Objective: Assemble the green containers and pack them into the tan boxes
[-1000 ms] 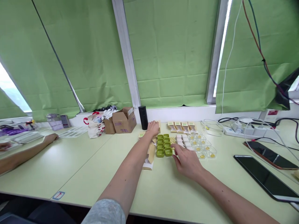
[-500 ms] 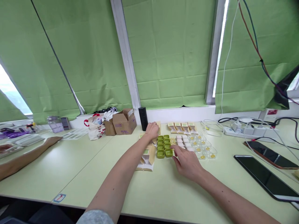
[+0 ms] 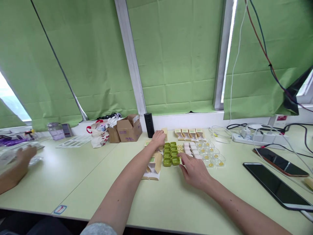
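Two columns of green cups point(image 3: 173, 153), squarish, rounded corners, open-topped

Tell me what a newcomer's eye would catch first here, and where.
Most likely the green blinds, which fill most of the upper picture. Next might come the glossy green containers, lined up in two columns on the pale table, between the left hand and the right hand. The upright black cylinder probably stands out too, just left of the left hand.
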Action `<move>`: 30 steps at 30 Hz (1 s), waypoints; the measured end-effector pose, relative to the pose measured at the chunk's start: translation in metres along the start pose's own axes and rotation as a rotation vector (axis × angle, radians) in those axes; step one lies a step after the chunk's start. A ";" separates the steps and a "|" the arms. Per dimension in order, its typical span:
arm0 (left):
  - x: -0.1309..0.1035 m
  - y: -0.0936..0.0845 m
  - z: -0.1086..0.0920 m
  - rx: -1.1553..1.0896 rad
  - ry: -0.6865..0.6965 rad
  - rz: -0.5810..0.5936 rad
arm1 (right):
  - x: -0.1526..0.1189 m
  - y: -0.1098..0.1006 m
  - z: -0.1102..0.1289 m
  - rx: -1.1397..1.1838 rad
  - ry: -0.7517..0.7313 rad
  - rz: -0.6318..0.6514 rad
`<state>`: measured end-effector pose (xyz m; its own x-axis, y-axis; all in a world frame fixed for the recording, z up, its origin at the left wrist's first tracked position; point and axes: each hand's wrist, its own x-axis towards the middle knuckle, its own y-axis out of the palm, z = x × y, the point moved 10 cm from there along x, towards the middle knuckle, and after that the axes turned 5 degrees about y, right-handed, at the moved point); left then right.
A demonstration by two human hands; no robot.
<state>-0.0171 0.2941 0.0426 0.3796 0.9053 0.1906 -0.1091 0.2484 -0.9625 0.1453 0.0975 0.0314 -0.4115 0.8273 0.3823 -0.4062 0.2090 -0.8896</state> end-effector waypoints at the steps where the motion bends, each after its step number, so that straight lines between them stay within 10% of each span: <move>1: -0.001 -0.002 0.000 -0.005 -0.003 -0.005 | 0.000 0.000 0.000 -0.002 0.003 0.000; 9: -0.027 -0.042 -0.010 -0.102 -0.017 -0.164 | 0.000 0.004 -0.003 -0.053 0.016 0.047; 17: -0.107 -0.080 -0.063 -0.239 0.068 -0.300 | -0.001 0.013 -0.004 -0.091 0.045 0.118; 30: -0.151 -0.045 -0.125 -0.111 0.163 -0.133 | -0.001 0.029 -0.011 -0.101 0.133 0.284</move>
<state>0.0449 0.1032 0.0330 0.5284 0.7972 0.2922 0.0504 0.3141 -0.9481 0.1429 0.1082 0.0019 -0.3840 0.9194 0.0851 -0.2042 0.0054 -0.9789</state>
